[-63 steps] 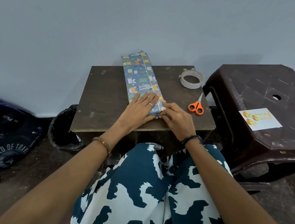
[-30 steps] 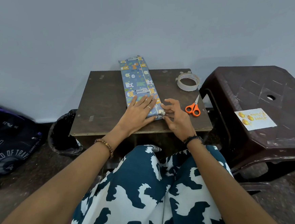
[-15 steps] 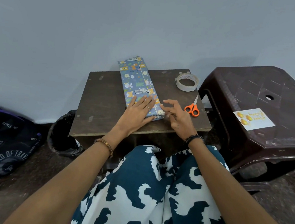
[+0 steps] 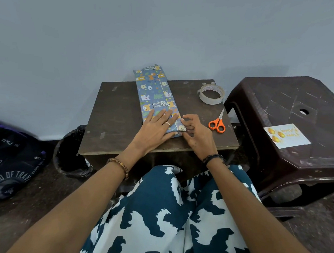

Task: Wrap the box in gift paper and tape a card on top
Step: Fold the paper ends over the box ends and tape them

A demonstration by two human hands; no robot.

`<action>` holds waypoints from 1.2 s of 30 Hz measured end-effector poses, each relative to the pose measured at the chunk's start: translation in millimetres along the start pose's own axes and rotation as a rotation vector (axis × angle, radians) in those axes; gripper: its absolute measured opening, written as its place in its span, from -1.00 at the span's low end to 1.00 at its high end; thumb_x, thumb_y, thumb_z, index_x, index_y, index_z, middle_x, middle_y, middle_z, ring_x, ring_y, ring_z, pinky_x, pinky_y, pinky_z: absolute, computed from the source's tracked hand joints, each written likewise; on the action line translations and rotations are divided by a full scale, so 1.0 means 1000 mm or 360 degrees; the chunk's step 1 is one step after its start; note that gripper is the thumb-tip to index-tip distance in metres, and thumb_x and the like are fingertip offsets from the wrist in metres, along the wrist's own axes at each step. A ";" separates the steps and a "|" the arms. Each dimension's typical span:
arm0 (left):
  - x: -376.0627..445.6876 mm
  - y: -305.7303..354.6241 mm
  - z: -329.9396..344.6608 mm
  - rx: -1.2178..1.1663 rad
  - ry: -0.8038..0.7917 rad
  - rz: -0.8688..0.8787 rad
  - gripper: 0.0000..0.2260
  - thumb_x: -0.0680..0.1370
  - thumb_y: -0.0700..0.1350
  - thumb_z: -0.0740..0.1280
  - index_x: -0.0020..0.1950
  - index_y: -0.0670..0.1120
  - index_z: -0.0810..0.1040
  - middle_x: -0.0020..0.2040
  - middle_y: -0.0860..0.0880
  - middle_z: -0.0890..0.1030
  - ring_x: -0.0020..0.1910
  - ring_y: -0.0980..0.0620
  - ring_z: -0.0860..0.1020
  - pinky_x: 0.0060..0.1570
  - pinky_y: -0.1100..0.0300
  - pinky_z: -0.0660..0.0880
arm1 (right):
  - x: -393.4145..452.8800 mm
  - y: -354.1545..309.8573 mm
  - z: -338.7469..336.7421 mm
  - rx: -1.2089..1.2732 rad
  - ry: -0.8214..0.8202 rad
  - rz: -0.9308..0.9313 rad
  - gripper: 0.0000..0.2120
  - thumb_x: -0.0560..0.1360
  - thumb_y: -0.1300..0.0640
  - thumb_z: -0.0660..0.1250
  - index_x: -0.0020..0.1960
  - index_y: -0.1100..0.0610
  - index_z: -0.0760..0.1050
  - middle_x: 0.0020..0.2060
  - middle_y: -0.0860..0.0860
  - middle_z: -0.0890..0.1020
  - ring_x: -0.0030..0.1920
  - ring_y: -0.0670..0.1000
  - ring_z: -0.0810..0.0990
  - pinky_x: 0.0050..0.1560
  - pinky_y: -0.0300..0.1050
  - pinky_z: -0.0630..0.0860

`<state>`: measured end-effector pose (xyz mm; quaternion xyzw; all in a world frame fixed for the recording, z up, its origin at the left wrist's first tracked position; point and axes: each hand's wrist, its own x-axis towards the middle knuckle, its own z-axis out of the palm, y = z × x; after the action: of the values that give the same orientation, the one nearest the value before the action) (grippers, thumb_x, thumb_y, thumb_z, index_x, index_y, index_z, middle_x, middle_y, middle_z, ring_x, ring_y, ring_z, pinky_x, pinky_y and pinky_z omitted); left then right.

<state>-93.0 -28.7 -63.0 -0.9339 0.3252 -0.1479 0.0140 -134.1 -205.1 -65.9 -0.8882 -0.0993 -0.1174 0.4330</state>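
The wrapped box point(image 4: 156, 97) lies on the small table point(image 4: 115, 110). Her left hand point(image 4: 158, 128) presses flat; right hand point(image 4: 197, 133) pinches its near end fold. Tape point(image 4: 212, 94) seems needed next.

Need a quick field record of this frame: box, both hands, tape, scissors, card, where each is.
box: wrapped box, lying lengthwise on small table, far end past the table's back edge
left hand: left hand flat on the box's near end
right hand: right hand, fingers curled at the near right corner of the paper
tape: tape roll, back right of table
scissors: orange scissors, right side of table, closed
card: card on brown stool, not yet on box
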 end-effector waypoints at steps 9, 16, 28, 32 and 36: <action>0.000 0.001 -0.001 0.0018 0.0039 -0.0003 -0.50 0.54 0.13 0.05 0.33 -0.12 0.47 0.26 -0.14 0.54 0.22 -0.13 0.53 0.18 -0.18 0.44 | -0.004 -0.003 -0.003 0.0080 0.0069 -0.0056 -0.59 0.42 0.46 0.13 0.21 0.20 0.40 0.09 0.03 0.62 0.13 -0.11 0.57 0.17 -0.27 0.47; 0.000 0.000 0.005 0.0017 0.0228 0.0036 -0.50 0.55 0.12 0.06 0.33 -0.13 0.47 0.26 -0.14 0.54 0.23 -0.14 0.52 0.19 -0.19 0.43 | 0.037 -0.002 -0.007 -0.0327 0.0313 -0.0032 -0.79 0.54 0.31 0.16 0.11 0.20 0.51 0.04 0.08 0.59 -0.01 0.05 0.58 -0.06 -0.23 0.43; 0.001 -0.001 0.018 0.0014 0.0475 0.0042 -0.51 0.54 0.12 0.08 0.31 -0.13 0.49 0.26 -0.15 0.54 0.22 -0.14 0.53 0.20 -0.20 0.42 | 0.124 0.018 -0.011 -0.0917 0.0090 0.0616 -0.49 0.54 0.35 0.12 0.46 0.29 0.08 0.22 0.26 0.46 0.20 0.22 0.49 0.01 -0.01 0.44; 0.002 -0.001 0.017 0.0033 0.0484 0.0035 -0.51 0.54 0.12 0.07 0.30 -0.13 0.51 0.25 -0.14 0.55 0.20 -0.14 0.54 0.17 -0.19 0.43 | 0.107 0.023 -0.013 -0.0891 0.0196 0.0526 -0.53 0.51 0.38 0.16 0.40 0.23 0.21 0.16 0.22 0.48 0.14 0.20 0.50 -0.15 -0.05 0.39; 0.001 -0.001 0.017 0.0045 0.0449 0.0026 -0.50 0.54 0.12 0.06 0.32 -0.12 0.49 0.27 -0.14 0.54 0.22 -0.13 0.53 0.20 -0.18 0.41 | 0.083 0.022 -0.018 -0.0945 0.0236 0.0426 -0.59 0.52 0.32 0.19 0.35 0.17 0.26 0.14 0.18 0.49 0.08 0.21 0.51 -0.15 0.04 0.45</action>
<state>-87.1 -29.6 -79.1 -0.9010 0.3293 -0.2820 -0.0175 -51.5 -226.3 -46.8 -0.9697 0.0886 -0.1477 0.1731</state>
